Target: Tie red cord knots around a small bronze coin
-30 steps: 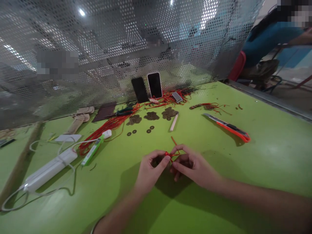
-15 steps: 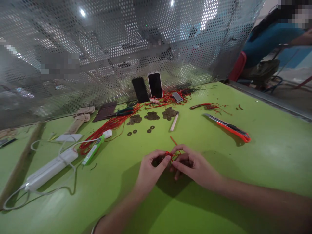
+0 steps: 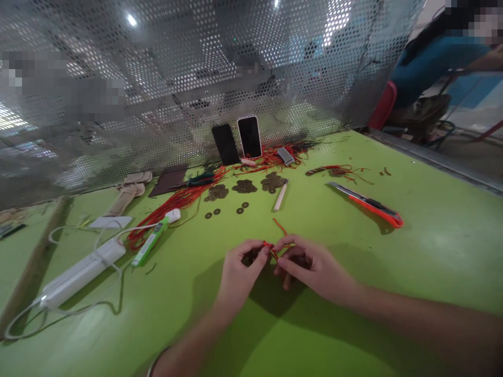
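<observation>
Red cord [image 3: 268,244] — in 2 hands [image 3: 240,268] [image 3: 320,269]

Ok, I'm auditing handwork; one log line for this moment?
left hand: pinches red cord; right hand: holds same cord; utility knife: on green table

Bare left hand [image 3: 243,267] beside bare right hand [image 3: 306,262], fingertips near

The left hand pinches with thumb and index finger, its bare left forearm [image 3: 200,330] slanting up from the bottom edge. The right hand points its index finger leftward above the thumb, lower fingers curled; the bare right forearm [image 3: 401,310] lies toward the right edge.
</observation>
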{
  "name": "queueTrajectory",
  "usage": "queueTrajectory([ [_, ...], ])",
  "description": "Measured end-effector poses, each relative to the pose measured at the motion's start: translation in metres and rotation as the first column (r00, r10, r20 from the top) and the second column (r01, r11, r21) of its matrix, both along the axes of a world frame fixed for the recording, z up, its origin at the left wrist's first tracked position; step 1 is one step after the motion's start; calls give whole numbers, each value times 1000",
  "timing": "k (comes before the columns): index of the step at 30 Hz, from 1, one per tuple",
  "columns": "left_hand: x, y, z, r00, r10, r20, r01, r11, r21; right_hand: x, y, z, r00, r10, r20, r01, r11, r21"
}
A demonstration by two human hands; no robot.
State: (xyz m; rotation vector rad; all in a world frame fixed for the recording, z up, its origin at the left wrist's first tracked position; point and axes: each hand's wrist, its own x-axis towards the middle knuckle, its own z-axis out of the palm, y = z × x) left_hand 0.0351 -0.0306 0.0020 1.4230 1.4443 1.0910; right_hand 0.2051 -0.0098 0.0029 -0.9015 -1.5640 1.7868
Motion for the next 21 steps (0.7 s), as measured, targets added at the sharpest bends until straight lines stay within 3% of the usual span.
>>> queueTrajectory([
  [12,2,-2,2,994,-112,7,112,993,44,1,1,-3,997,-52,65,48,997,64],
  [21,3,-3,5,997,-73,-15,73,997,-4,0,-1,-2,999,-7,49,5,999,44],
])
